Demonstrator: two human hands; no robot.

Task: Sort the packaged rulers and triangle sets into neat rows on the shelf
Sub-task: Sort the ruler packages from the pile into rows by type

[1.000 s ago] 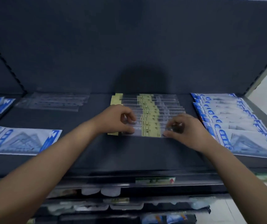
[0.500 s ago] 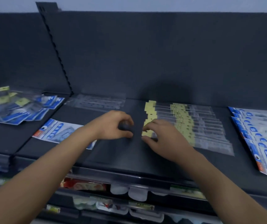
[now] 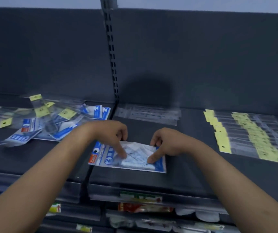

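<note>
Fingers [image 3: 124,132] of left hand [image 3: 106,132] and right hand [image 3: 172,143] pinching triangle set pack [image 3: 135,159], thumbs on top, shelf [image 3: 193,165] beneath

A blue-and-white triangle set pack [image 3: 137,154] lies flat at the shelf [image 3: 187,167] front. Right of it, yellow-tagged ruler packs [image 3: 252,137] overlap in a neat row; left of it, a mixed heap [image 3: 34,126] lies jumbled.

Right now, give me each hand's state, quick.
Left hand: grips the triangle set package at its left part, thumb pressed on top.
Right hand: grips the same package's right end, thumb on top.
</note>
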